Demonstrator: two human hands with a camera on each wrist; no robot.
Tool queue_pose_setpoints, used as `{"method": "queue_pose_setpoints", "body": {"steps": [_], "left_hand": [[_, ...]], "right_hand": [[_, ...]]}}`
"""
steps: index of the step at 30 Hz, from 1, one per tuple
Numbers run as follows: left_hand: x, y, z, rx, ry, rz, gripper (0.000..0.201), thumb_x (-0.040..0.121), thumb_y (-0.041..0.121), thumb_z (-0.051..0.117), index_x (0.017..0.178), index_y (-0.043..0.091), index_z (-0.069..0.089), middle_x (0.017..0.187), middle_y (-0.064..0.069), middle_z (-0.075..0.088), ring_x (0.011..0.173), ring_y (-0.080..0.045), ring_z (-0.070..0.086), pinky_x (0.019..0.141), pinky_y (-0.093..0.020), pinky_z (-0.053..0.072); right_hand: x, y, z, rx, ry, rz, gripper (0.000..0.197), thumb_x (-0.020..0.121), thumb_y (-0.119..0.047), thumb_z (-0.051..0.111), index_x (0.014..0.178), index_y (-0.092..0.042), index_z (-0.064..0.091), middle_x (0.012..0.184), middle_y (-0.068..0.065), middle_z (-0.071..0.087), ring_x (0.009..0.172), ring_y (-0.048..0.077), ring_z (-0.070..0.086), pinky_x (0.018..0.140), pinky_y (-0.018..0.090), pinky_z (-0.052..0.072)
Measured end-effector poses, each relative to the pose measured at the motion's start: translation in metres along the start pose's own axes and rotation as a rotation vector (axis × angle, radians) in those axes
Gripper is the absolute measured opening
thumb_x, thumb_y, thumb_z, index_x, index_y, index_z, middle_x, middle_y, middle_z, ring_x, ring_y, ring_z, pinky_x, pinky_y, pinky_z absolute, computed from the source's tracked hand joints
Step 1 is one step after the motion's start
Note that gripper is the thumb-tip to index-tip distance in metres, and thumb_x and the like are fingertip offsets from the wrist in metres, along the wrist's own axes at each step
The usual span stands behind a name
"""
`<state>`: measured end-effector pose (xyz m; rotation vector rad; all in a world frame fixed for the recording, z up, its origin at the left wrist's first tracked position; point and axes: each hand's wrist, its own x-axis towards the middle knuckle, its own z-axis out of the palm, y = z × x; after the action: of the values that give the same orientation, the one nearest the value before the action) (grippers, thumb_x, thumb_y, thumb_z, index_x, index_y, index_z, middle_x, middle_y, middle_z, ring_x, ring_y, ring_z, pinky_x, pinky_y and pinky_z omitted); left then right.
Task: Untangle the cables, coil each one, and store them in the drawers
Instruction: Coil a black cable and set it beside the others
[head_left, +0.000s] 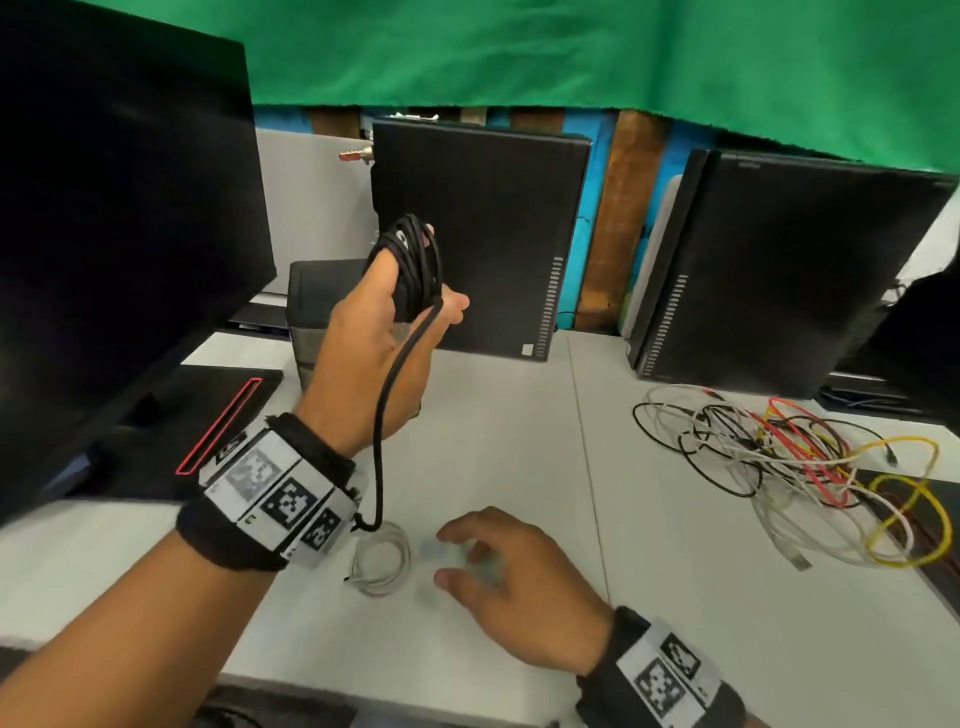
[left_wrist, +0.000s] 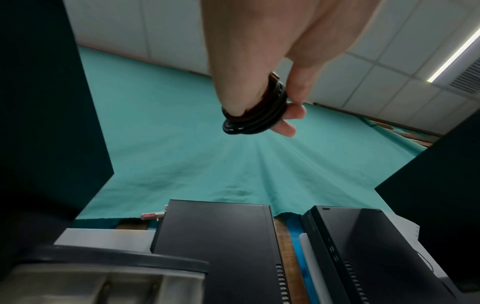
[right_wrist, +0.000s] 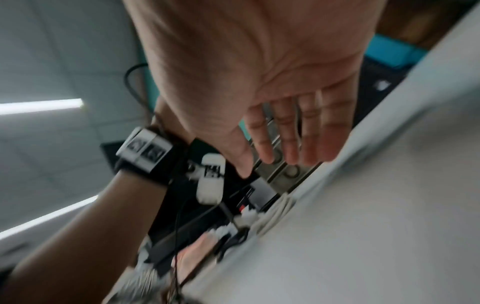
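Right hand (head_left: 511, 582), nearest the head camera, is held low over the white table (head_left: 675, 597) with fingers loosely spread and nothing grasped; its fingertips are blurred. Just to its left a coiled white cable (head_left: 382, 561) is seen lying flat on the table. Higher up, the left hand (head_left: 374, 343) is raised, and a black cable (head_left: 415, 265) is wound in several loops around its fingers, the thumb being pressed against the coil; one loose end is seen hanging down past the wrist band. At the right of the table a tangle of cables (head_left: 795, 467), white, black, red and yellow, is spread out, well apart from both hands. Two black computer cases (head_left: 478, 234) are stood at the back under a green cloth (head_left: 571, 62). In the left wrist view the black coil is seen wrapped around the fingers (left_wrist: 293, 115), in the air above a small drawer unit (left_wrist: 109, 275) at the lower edge. In the right wrist view, heavily blurred, the palm is seen flat with straight fingers (right_wrist: 291, 133), nothing being held, close above the table.
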<state>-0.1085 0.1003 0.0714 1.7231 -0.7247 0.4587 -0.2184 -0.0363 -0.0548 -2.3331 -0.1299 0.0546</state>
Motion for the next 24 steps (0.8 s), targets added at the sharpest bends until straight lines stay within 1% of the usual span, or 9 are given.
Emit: {"method": "queue_pose_setpoints", "body": {"steps": [5,8,11,13,15,17,19,21,24], "left_hand": [[0.006,0.000,-0.026,-0.004,0.117,0.026,0.019,0.099,0.017,0.058,0.117,0.014,0.054,0.096,0.006,0.070,0.091,0.007,0.066,0.076,-0.002,0.044],[0.005,0.003,-0.038,-0.028,0.118,0.022,0.019,0.101,0.015,0.054,0.120,0.012,0.053,0.096,0.010,0.071,0.094,0.011,0.065,0.079,0.000,0.042],[-0.001,0.002,-0.045,-0.042,0.057,-0.012,0.016,0.098,0.026,0.055,0.114,0.028,0.054,0.093,0.010,0.074,0.096,-0.001,0.069,0.087,-0.015,0.049],[-0.004,0.006,-0.046,-0.053,-0.012,-0.032,0.020,0.097,0.026,0.057,0.116,0.030,0.052,0.092,0.005,0.073,0.094,-0.004,0.070,0.084,-0.019,0.053],[-0.004,0.016,-0.041,-0.002,-0.111,-0.027,0.022,0.099,0.017,0.056,0.119,0.023,0.049,0.097,-0.006,0.070,0.091,-0.011,0.069,0.075,-0.017,0.055],[0.002,0.025,-0.030,0.105,-0.197,0.004,0.020,0.099,0.014,0.055,0.117,0.011,0.048,0.099,-0.019,0.064,0.093,-0.029,0.064,0.078,-0.031,0.051],[0.009,0.035,-0.021,0.133,-0.236,-0.017,0.018,0.097,0.027,0.053,0.107,0.013,0.048,0.099,-0.022,0.062,0.091,-0.039,0.060,0.084,-0.043,0.048],[0.016,0.044,-0.017,0.186,-0.272,0.005,0.013,0.096,0.028,0.052,0.097,0.018,0.043,0.089,-0.011,0.058,0.080,-0.030,0.057,0.082,-0.055,0.048],[0.027,0.049,-0.019,0.374,-0.285,0.103,0.011,0.099,0.015,0.052,0.104,0.012,0.042,0.087,-0.006,0.056,0.079,-0.022,0.057,0.069,-0.048,0.051]], "right_hand": [[0.019,-0.027,0.035,-0.438,-0.268,-0.371,0.041,0.095,-0.037,0.061,0.135,-0.027,0.059,0.146,-0.002,0.048,0.133,0.022,0.037,0.105,0.038,0.036],[0.035,-0.026,0.023,-0.565,-0.326,-0.278,0.042,0.097,-0.034,0.059,0.138,-0.024,0.057,0.148,0.001,0.047,0.134,0.026,0.039,0.105,0.038,0.034],[0.053,-0.012,-0.010,-0.572,-0.271,-0.100,0.044,0.097,-0.036,0.058,0.140,-0.026,0.054,0.153,-0.003,0.042,0.138,0.020,0.039,0.113,0.033,0.033],[0.059,-0.011,-0.029,-0.414,-0.123,-0.054,0.034,0.098,-0.033,0.055,0.132,-0.028,0.060,0.151,-0.004,0.044,0.136,0.016,0.043,0.114,0.034,0.036],[0.049,-0.028,-0.038,-0.010,0.034,-0.057,0.028,0.101,-0.038,0.051,0.120,-0.026,0.067,0.136,-0.008,0.059,0.127,0.009,0.053,0.109,0.035,0.040],[0.028,-0.060,-0.037,0.590,-0.053,-0.049,0.048,0.097,-0.055,0.043,0.123,-0.022,0.065,0.127,-0.009,0.067,0.125,0.007,0.057,0.111,0.038,0.037],[0.006,-0.088,-0.036,0.956,-0.249,-0.089,0.067,0.089,-0.069,0.045,0.130,-0.019,0.059,0.131,0.000,0.066,0.130,0.015,0.055,0.115,0.044,0.029],[-0.018,-0.104,-0.043,1.008,-0.311,-0.189,0.062,0.085,-0.064,0.060,0.126,-0.017,0.060,0.125,0.007,0.068,0.125,0.027,0.059,0.114,0.045,0.034],[-0.049,-0.106,-0.079,1.007,-0.373,-0.274,0.031,0.090,-0.032,0.069,0.111,-0.011,0.061,0.085,0.008,0.067,0.081,0.029,0.070,0.099,0.049,0.050]]}}
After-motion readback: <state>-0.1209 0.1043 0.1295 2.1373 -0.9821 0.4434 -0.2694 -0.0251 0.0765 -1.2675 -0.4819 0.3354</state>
